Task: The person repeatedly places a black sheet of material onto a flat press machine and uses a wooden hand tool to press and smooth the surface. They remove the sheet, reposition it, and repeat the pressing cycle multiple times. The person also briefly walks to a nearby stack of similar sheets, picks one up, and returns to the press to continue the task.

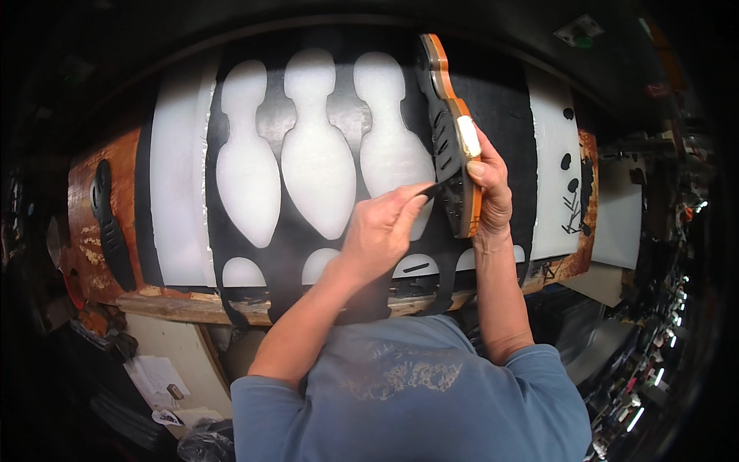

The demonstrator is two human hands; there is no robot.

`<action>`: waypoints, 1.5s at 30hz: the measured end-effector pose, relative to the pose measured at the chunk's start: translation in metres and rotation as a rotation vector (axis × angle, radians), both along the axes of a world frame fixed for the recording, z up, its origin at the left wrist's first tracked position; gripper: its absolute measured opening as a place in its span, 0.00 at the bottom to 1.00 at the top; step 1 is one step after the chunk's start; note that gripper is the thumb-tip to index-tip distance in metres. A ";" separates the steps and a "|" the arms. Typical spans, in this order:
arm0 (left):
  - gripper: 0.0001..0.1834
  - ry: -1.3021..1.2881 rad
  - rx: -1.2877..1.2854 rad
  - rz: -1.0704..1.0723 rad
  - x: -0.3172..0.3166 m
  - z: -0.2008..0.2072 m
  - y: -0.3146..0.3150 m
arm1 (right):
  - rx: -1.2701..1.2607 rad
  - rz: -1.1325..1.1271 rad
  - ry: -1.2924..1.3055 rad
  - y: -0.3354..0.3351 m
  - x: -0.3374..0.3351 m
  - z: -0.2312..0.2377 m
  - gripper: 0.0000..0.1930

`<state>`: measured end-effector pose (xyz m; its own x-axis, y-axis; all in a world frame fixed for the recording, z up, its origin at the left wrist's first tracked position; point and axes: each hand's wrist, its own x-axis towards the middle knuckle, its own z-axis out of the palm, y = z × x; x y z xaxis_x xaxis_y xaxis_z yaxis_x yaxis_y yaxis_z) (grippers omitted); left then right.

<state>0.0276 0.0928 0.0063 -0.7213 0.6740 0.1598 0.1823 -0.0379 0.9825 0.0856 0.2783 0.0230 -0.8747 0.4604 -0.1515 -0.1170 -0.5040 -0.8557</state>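
Observation:
My right hand [489, 185] grips a sole-shaped cutting die [440, 69] by its orange side, holding it on edge above the sheet. Black material with slots [446, 142] shows on the die's left face. At that face, my left hand [389, 227] is closed in a pinch on a thin black strip [437, 187]; whether the strip is still joined to the die I cannot tell. Beneath both hands lies a black rubber sheet [483, 100] with sole-shaped openings, through which a white board [319, 177] shows. The die and my left hand partly cover the rightmost opening.
On the orange-brown board at the left lies a slotted black sole [112, 227]. Small black scraps [570, 185] are scattered on the white board at the right. A wooden edge [192, 308] runs along the front, close to my body. A dark machine part [369, 14] spans the back.

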 end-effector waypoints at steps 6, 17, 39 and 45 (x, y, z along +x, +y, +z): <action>0.12 -0.191 -0.036 0.170 0.007 -0.005 -0.018 | 0.122 0.051 -0.017 -0.004 -0.001 0.001 0.44; 0.15 -0.454 -0.127 0.461 -0.036 0.004 -0.142 | 0.090 0.046 -0.004 0.008 0.008 -0.006 0.46; 0.26 -0.517 0.052 0.050 -0.041 0.013 -0.127 | 1.379 0.042 0.065 -0.014 -0.045 0.013 0.25; 0.32 -0.892 0.411 0.053 -0.065 0.009 -0.099 | 1.564 0.173 0.069 -0.044 -0.134 -0.029 0.33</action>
<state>-0.0376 -0.0063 0.0149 -0.7188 0.6513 -0.2432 -0.6089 -0.4209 0.6724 -0.0480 0.2348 -0.0060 -0.9159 0.0143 0.4011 -0.2135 0.8289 -0.5170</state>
